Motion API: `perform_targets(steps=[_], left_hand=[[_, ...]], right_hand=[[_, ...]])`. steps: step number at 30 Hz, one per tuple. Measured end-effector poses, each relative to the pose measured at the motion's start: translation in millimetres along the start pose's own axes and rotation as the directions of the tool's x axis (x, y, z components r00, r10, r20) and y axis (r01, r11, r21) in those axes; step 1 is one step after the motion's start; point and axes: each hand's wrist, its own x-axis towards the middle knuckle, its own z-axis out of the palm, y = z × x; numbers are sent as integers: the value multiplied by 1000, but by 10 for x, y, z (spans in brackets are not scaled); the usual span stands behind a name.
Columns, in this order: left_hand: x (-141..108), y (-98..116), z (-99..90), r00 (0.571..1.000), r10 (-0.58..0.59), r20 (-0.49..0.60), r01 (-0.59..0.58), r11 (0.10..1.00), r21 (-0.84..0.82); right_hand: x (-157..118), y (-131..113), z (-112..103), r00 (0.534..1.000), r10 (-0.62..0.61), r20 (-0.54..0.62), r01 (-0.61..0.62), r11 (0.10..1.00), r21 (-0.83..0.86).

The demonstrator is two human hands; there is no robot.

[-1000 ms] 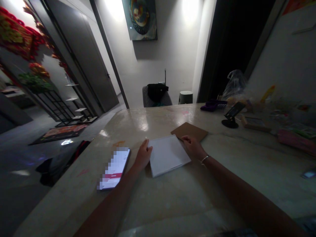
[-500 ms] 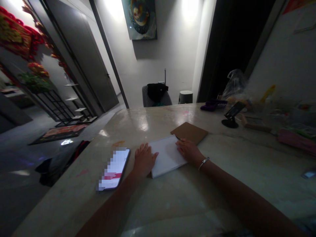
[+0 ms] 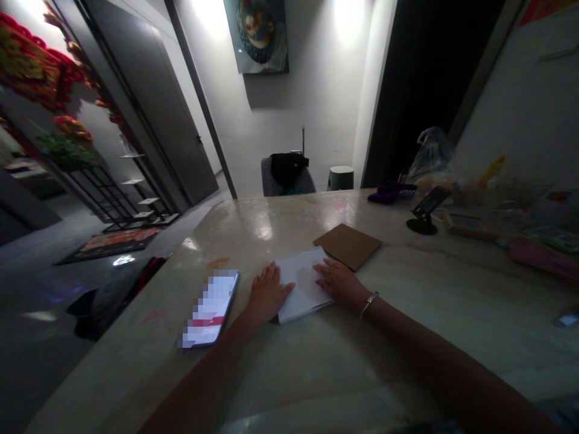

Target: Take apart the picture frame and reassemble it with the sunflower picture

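Observation:
A thin white rectangular stack, like paper or a pad [image 3: 301, 295], lies flat on the table before me. My left hand [image 3: 266, 292] rests on its left edge, fingers extended and thumb reaching over the white surface. On the right side lies my right hand [image 3: 341, 282], its fingers spread over the top and covering part of that edge; a silver bracelet [image 3: 368, 303] circles the wrist. Just behind the stack, close to my right fingers, is a brown cardboard-like sheet [image 3: 348, 244]. Left of my left hand sits a phone [image 3: 212, 310] with its screen lit and partly pixelated.
A black phone stand [image 3: 423, 226] stands at the right on the stone-like table [image 3: 362, 374]. Behind it are a purple item [image 3: 386, 193], a wooden frame [image 3: 468, 224] and a clear plastic bag [image 3: 432, 157]. A chair [image 3: 266, 178] stands beyond the far edge.
My right hand has slid left, further onto the white stack. My left hand has shifted slightly right, its thumb further in. The brown sheet and phone stay in place.

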Motion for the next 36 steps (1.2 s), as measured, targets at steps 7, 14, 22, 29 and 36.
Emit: perform_targets(steps=[7, 14, 22, 29, 36], left_hand=[[72, -53, 34, 1000, -5, -15, 4, 999, -45], [95, -102, 89, 999, 22, -41, -25, 997, -79], [71, -38, 32, 1000, 10, -3, -10, 1000, -25], [66, -53, 33, 1000, 25, -6, -25, 999, 43], [33, -4, -12, 1000, 31, 2, -31, 991, 131]], right_hand=[[3, 43, 34, 995, 94, -32, -96, 994, -51], [-3, 13, 34, 997, 72, 19, -70, 993, -100], [-36, -6, 6, 999, 29, 28, -26, 993, -119], [-46, -90, 19, 996, -12, 86, 14, 1000, -22], [-28, -180, -93, 988, -11, 154, -5, 995, 98]])
